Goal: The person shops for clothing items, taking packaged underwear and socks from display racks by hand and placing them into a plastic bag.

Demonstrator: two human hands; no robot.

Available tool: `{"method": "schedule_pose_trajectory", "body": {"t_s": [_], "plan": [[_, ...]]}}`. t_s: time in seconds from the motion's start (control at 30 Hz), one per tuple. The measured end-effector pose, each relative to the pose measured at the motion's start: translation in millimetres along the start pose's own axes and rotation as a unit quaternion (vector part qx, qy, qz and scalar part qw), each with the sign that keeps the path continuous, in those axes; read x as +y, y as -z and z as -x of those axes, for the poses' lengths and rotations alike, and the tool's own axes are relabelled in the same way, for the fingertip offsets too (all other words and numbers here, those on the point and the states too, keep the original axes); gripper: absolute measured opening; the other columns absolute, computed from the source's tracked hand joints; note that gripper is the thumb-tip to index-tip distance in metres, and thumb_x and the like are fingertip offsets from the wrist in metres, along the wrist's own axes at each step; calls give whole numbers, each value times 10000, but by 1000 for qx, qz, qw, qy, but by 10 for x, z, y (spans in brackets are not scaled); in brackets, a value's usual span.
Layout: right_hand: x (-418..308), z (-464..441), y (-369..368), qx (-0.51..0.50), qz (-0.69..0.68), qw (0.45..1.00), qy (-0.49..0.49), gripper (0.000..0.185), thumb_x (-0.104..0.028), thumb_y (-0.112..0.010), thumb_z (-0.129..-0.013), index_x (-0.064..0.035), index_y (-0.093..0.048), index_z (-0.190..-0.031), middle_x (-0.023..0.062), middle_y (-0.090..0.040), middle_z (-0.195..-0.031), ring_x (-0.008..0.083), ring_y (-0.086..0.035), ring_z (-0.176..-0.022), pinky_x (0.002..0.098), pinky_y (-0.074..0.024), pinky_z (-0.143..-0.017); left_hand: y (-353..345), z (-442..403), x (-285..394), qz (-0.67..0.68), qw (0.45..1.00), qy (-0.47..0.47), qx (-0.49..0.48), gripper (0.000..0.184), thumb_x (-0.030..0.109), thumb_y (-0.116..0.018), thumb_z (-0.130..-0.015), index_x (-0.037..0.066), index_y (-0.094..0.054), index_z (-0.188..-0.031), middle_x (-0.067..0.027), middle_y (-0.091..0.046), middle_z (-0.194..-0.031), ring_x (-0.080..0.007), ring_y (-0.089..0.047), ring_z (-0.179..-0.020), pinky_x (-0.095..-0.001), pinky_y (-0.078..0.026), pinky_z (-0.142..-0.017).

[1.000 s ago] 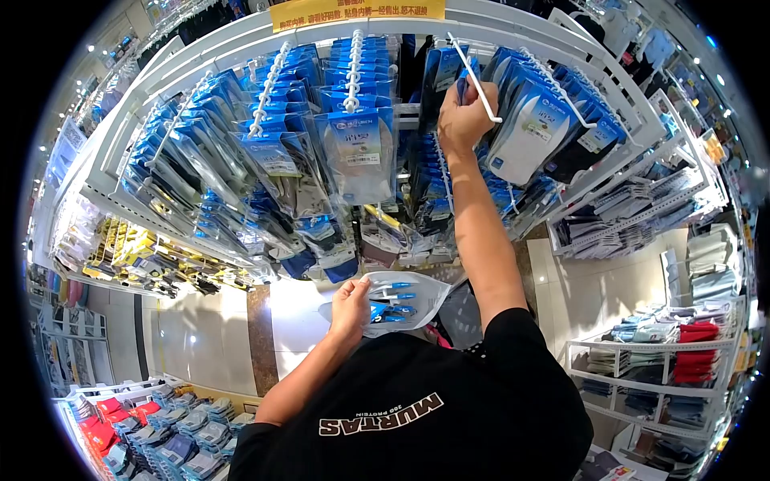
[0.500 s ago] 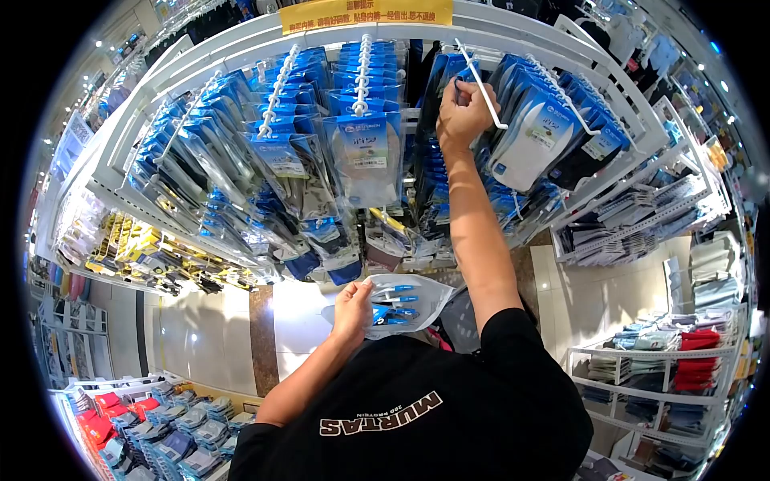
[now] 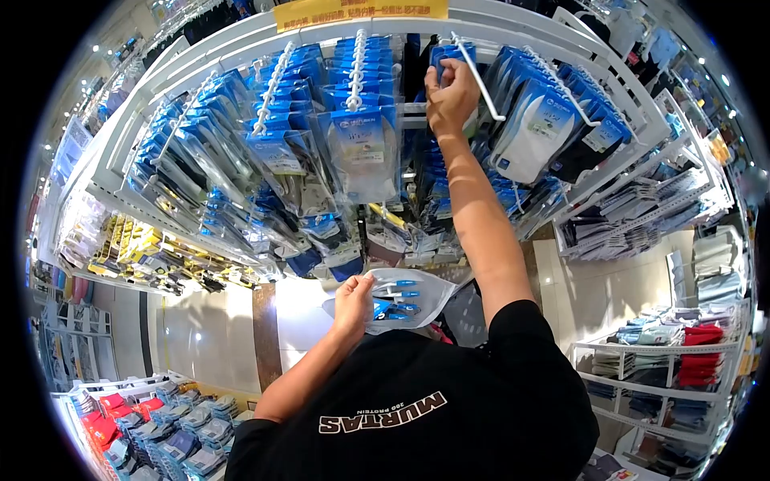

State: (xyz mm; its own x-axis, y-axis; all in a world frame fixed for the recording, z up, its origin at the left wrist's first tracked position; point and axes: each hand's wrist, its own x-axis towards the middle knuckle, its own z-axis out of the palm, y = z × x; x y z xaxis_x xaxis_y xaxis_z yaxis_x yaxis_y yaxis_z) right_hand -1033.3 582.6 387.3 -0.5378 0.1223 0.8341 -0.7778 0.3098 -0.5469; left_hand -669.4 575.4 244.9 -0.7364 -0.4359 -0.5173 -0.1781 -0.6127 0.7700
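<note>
My left hand (image 3: 352, 303) is closed on the edge of a translucent plastic bag (image 3: 429, 303), held low in front of my body. Inside the bag lie several slim items with blue and white ends, too small to identify. My right hand (image 3: 451, 100) reaches up to the rack, its fingers curled against a blue-topped packet (image 3: 451, 54). Whether something small is pinched between those fingers is hidden. Just right of the hand, a white display hook (image 3: 484, 84) juts outward. Beside it hangs a packet with a pale garment (image 3: 532, 132).
More blue-headed packets (image 3: 365, 152) hang in rows to the left on white hooks. Yellow packages (image 3: 144, 248) fill the lower left of the rack. A yellow sign (image 3: 361, 13) tops it. Shelves of folded goods (image 3: 698, 361) stand behind on the right, with a bin of packs (image 3: 176, 429) at lower left.
My right hand has shifted slightly left and up, away from the hook, and the blue packet top behind it shows more. My left hand still holds the bag in nearly the same place.
</note>
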Motion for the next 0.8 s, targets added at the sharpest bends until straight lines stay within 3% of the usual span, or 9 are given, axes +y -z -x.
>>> {"method": "schedule_pose_trajectory", "body": {"t_s": [0.1,0.17,0.3,0.37,0.43,0.5,0.6,0.73,0.8], "plan": [[10,218,210,24,-28,999,6,293,-194,-803,-735,-82,-634,-946,44,-578,-809,211,-567,-798,367,-462,-715,47,-13,13,8,1000,2,1,213,222,-626,-961,107,-540,-804,61,-439,-614,-33,-357,-471,-218,-253,-392],[-26,520,440,63,-99,988,-99,270,-171,-803,-771,-53,-630,-943,19,-581,-804,134,-548,-766,298,-461,-683,68,-32,5,17,1000,-5,4,202,237,-632,-960,100,-560,-830,72,-438,-640,-33,-362,-508,-219,-257,-419],[-244,1306,1186,-34,-314,907,-278,119,-70,-705,-867,-39,-635,-959,5,-606,-789,67,-517,-647,214,-433,-583,51,6,119,25,1000,11,12,182,233,-621,-972,91,-559,-876,79,-431,-605,-14,-330,-457,-216,-233,-398],[-493,1674,1593,-157,-393,817,-392,74,-68,-692,-875,-32,-649,-923,31,-651,-822,70,-556,-677,216,-449,-592,83,-21,128,5,1000,10,4,181,231,-619,-974,90,-564,-875,80,-439,-604,-12,-330,-457,-210,-234,-402],[-621,1969,1959,-413,-378,720,-411,79,-77,-656,-900,-1,-661,-923,74,-660,-866,105,-622,-725,240,-494,-652,156,-49,115,-8,1000,12,-5,172,224,-631,-968,76,-590,-891,75,-482,-618,-3,-350,-462,-201,-238,-408],[-676,2157,2058,-617,-309,609,-392,147,-117,-654,-896,19,-683,-945,103,-687,-895,165,-658,-748,273,-519,-689,169,-48,142,-19,1000,10,-16,164,218,-639,-963,70,-602,-901,72,-504,-625,2,-362,-465,-197,-240,-410],[-601,2686,2034,-644,-122,746,-121,279,-163,-620,-882,11,-641,-1099,180,-687,-999,366,-678,-803,403,-535,-755,118,-51,155,-26,999,19,-22,162,209,-653,-954,59,-612,-908,70,-517,-626,8,-363,-466,-195,-236,-412],[-567,2922,1839,-634,118,759,-87,263,-110,-483,-887,27,-636,-1051,252,-659,-1028,410,-662,-907,476,-521,-786,65,-46,70,-33,999,20,-21,175,210,-659,-951,54,-615,-884,73,-502,-622,4,-343,-470,-201,-229,-415],[-370,2973,1698,-687,154,704,-87,254,-106,-484,-885,28,-641,-1034,256,-660,-1018,411,-664,-901,476,-521,-778,52,-20,51,-30,998,23,-43,178,206,-658,-951,54,-614,-870,75,-493,-622,1,-335,-471,-207,-224,-413]]}}
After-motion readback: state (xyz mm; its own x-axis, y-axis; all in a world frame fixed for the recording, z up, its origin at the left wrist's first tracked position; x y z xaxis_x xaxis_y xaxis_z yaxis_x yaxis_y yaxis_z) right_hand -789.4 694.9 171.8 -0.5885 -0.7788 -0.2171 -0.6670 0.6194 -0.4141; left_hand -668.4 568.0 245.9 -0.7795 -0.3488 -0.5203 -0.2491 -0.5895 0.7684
